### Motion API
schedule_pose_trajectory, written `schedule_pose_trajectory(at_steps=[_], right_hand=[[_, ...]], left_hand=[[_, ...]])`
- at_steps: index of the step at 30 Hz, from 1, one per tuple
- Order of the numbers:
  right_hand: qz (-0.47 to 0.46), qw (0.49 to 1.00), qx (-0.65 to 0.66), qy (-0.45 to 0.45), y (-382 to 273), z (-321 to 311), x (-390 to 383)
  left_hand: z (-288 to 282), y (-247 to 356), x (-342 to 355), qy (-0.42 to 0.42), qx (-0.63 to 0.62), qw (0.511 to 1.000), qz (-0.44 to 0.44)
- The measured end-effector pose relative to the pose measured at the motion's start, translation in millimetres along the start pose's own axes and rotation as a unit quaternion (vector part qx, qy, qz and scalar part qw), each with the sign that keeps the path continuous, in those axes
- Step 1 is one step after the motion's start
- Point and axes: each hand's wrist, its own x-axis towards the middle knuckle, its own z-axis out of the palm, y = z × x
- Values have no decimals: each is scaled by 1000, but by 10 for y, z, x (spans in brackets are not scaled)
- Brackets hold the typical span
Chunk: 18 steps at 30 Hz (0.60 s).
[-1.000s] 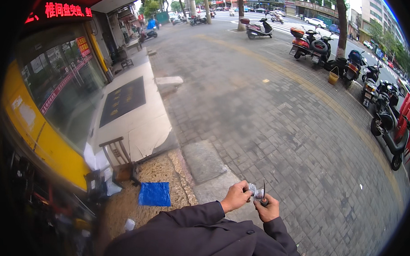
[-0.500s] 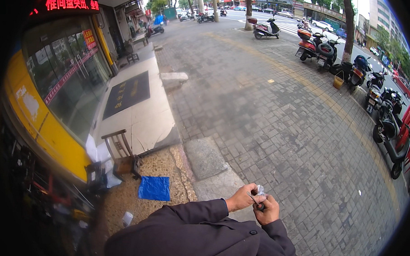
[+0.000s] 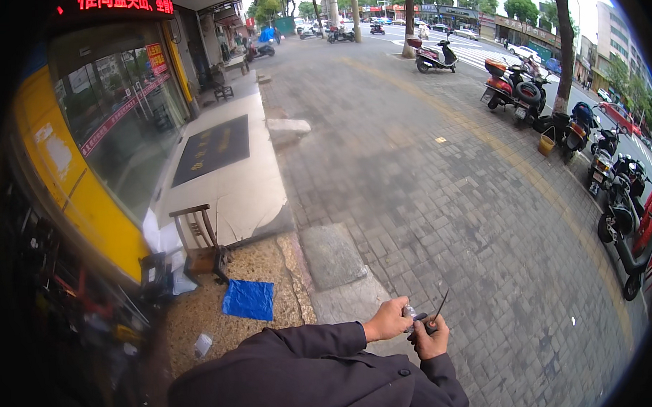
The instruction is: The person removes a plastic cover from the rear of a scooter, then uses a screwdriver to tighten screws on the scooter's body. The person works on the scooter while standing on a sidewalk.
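Close in front of my body, my left hand (image 3: 387, 320) is closed on a small object (image 3: 409, 312) that looks clear, like plastic film or a little bag. A short dark piece (image 3: 419, 317) shows between the two hands; I cannot make out which one holds it. My right hand (image 3: 433, 340) wraps round a thin-shafted tool (image 3: 442, 303) with a dark handle, like an awl or a thin screwdriver. Its shaft points up and to the right, away from the left hand. The fingers hide part of the handle.
On the left a wooden chair (image 3: 202, 244) and a blue plastic sheet (image 3: 248, 299) are on the rough paving by a shopfront. A stone slab (image 3: 332, 255) lies ahead. Parked scooters (image 3: 625, 225) and a yellow bucket (image 3: 546, 145) line the right side.
The tool's shaft has swung from pointing up-left at the left hand to pointing up-right, clear of it. My right hand has turned; the hands are slightly further apart.
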Motion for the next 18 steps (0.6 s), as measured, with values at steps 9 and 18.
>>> schedule_pose_trajectory(at_steps=[9, 18], right_hand=[[92, 994, 52, -23, -119, 77, 14], [118, 991, 50, -24, -105, 152, 99]], left_hand=[[-126, 30, -78, -33, 51, 997, 49], [-318, -40, 11, -17, 7, 1000, 15]])
